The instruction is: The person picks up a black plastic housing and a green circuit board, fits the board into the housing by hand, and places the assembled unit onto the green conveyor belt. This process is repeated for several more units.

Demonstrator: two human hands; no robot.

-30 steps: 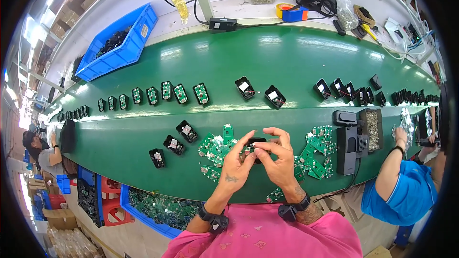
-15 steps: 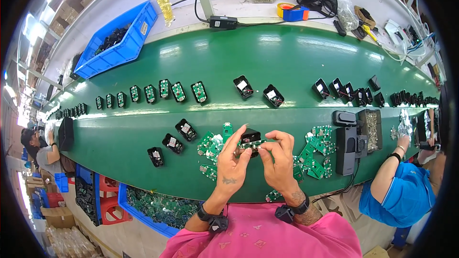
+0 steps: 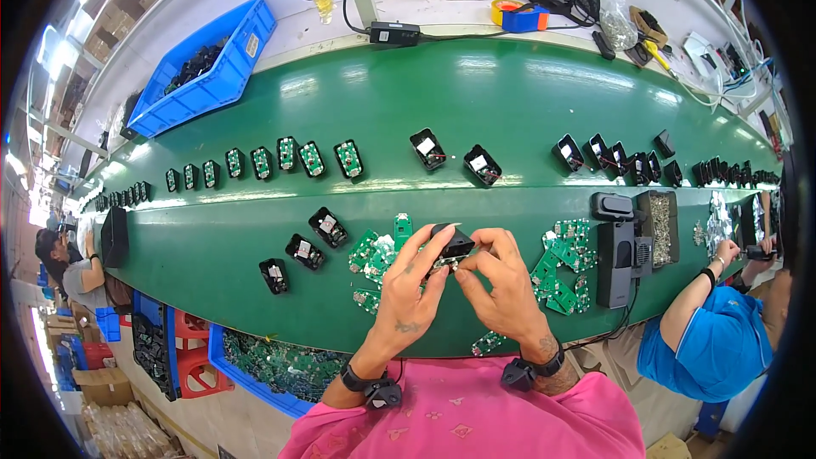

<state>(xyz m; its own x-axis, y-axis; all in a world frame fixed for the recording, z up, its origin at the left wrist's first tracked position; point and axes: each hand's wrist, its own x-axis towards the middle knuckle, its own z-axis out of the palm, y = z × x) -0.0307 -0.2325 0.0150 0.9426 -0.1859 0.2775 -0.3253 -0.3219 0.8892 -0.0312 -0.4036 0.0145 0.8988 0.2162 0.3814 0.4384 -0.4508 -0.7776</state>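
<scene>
Between my hands, above the green workbench (image 3: 408, 327), is a small black plastic housing (image 3: 456, 243), tilted with its dark side up. A green circuit board (image 3: 445, 263) shows at its lower edge, partly hidden by fingers. My left hand (image 3: 406, 293) grips the housing from the left, fingers along its side. My right hand (image 3: 503, 289) pinches at the board's right edge with thumb and forefinger; whether a wire or part is between the tips is too small to tell. Loose circuit boards (image 3: 374, 257) lie left of my hands, and another pile of boards (image 3: 563, 263) lies to the right.
Three black housings (image 3: 303, 251) stand left of the boards. Board-filled housings (image 3: 310, 160) line the bench's middle, with further open housings (image 3: 483, 166) rightward. A grey device (image 3: 615, 263) and a tray of small metal parts (image 3: 660, 229) stand right. A co-worker in blue (image 3: 710, 344) sits beyond.
The housing has been tipped, so its dark outer side now faces up more and the board sits lower. My right hand has shifted slightly down and right. The view has moved a little.
</scene>
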